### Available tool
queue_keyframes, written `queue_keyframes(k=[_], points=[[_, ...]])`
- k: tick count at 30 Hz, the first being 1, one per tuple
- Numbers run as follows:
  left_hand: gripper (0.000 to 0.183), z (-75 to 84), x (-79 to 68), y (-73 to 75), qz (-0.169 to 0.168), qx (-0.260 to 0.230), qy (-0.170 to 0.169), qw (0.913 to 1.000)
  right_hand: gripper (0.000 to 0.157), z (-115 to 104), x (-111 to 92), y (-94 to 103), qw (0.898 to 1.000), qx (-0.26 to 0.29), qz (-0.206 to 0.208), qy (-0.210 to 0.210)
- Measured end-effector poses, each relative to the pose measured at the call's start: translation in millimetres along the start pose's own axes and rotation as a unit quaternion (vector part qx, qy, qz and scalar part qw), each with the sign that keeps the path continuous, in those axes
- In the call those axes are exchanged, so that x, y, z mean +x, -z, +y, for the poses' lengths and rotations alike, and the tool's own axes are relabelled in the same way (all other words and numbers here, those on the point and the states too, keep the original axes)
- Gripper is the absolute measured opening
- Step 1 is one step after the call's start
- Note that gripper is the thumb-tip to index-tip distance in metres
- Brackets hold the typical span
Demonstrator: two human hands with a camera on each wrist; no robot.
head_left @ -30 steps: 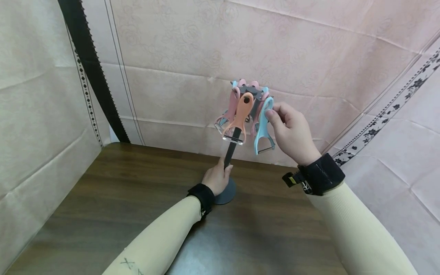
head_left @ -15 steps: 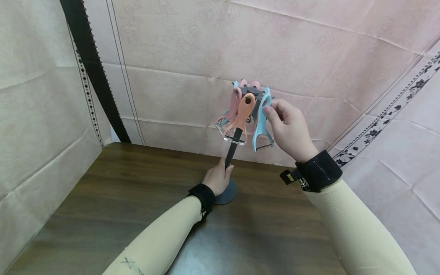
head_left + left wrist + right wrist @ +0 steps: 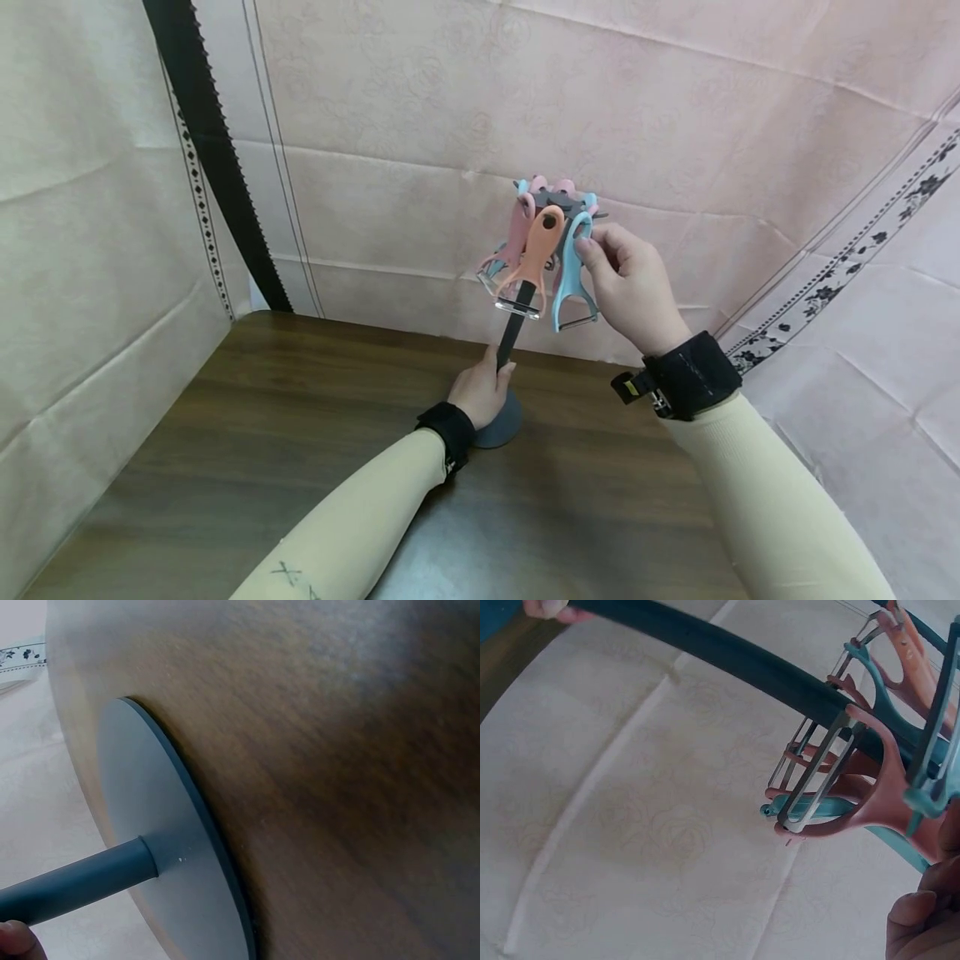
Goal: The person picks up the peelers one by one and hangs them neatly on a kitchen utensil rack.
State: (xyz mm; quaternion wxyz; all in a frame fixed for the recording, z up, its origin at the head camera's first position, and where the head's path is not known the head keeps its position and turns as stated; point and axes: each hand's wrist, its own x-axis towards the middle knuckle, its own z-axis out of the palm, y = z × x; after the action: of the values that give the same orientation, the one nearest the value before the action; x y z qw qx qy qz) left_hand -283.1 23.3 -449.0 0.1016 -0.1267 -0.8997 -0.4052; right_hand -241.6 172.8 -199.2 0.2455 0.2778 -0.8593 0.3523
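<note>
A dark grey stand (image 3: 512, 337) with a round base (image 3: 510, 429) rises from the table, tilted in the head view. Peelers hang around its top, among them an orange peeler (image 3: 540, 250) in front and a pink peeler (image 3: 519, 229) at its left. My left hand (image 3: 480, 392) grips the pole low down, just above the base. Between thumb and fingers my right hand (image 3: 633, 283) pinches the handle of a light blue peeler (image 3: 570, 279), blade downward, its holed end right at the rack's hooks. In the right wrist view, a pink peeler (image 3: 877, 795) lies close to the fingers (image 3: 911, 909).
A brown wooden table (image 3: 300, 417) carries the stand near its back edge. Pale patterned cloth (image 3: 390, 208) hangs behind, with more cloth at both sides. A black strip (image 3: 217, 158) runs down the back left corner.
My right hand has brought the light blue peeler left, closer to the rack's top. My left hand keeps its grip on the pole. The head view has shifted slightly.
</note>
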Motion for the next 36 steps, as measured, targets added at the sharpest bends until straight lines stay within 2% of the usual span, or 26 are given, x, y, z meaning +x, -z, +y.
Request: queue_keyframes(k=[2,7,10,18,28,36], points=[[0.042,-0.2,-0.1,-0.4,0.000,0.001,0.001,1.0000,0.024,-1.7,-0.4,-0.9,1.000,0.001,0.001,-0.001],[0.035,-0.2,-0.4,0.3,-0.001,0.008,0.005,1.0000,0.021,-24.3,-3.6,0.5,1.000,0.001,-0.002,-0.006],[0.033,-0.1,-0.9,1.4,-0.002,0.009,0.006,0.9999,0.020,-28.2,-4.3,0.4,1.000,-0.002,-0.007,-0.009],[0.041,-0.7,-3.2,2.1,-0.001,-0.002,0.000,1.0000,0.020,-27.6,-3.7,0.4,1.000,-0.010,-0.010,-0.001],[0.039,0.0,-3.7,2.0,0.001,0.003,-0.005,1.0000,0.019,-25.8,-3.1,5.4,1.000,-0.007,-0.028,0.000],[0.040,0.6,-3.9,3.5,0.002,-0.004,-0.009,1.0000,0.018,-20.0,-5.2,0.4,1.000,0.003,-0.010,0.004]])
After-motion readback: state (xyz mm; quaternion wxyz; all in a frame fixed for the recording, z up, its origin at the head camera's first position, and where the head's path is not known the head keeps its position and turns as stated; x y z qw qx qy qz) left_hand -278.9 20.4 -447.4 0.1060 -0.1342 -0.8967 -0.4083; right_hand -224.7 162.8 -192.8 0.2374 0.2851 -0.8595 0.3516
